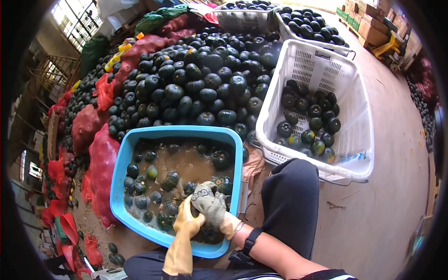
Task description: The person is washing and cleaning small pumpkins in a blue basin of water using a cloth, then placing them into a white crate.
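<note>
Yellow-gloved, your left hand [188,217] meets your grey-gloved right hand [210,203]; their grip I can't tell. Work low over the blue tub [182,131].

In front of you, a light-blue tub [237,164] holds murky brown water [189,163]. Round, dark green squashes [171,180] sit partly submerged in it, many clustered to your left, larger ones near the right wall; one is paler, yellowish green.
</note>
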A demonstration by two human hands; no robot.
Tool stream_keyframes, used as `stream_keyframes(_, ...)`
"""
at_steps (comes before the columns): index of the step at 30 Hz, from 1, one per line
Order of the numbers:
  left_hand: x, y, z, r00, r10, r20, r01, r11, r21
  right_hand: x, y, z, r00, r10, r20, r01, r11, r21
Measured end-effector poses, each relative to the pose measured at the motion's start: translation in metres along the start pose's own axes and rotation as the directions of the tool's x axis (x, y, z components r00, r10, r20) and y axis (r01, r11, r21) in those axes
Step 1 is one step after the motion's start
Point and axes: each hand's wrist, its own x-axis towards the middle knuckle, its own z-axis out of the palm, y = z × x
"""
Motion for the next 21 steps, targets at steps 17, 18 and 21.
stream_keyframes(17,-0.029,0.005,0.001,0.638,0.533,-0.555,-0.662,0.749,-0.041,-0.02,0.011,-0.014,0.938,0.343,-0.045,0.116,-0.191,0.975)
stream_keyframes(18,-0.043,0.003,0.008,0.746,0.443,-0.497,-0.576,0.803,-0.149,-0.021,0.029,-0.001,0.92,0.343,-0.188,0.092,0.276,0.957)
stream_keyframes(21,-0.068,-0.011,0.02,0.989,0.046,-0.142,-0.129,0.736,-0.665,-0.021,0.052,-0.022,0.978,0.206,-0.043,-0.109,0.669,0.736)
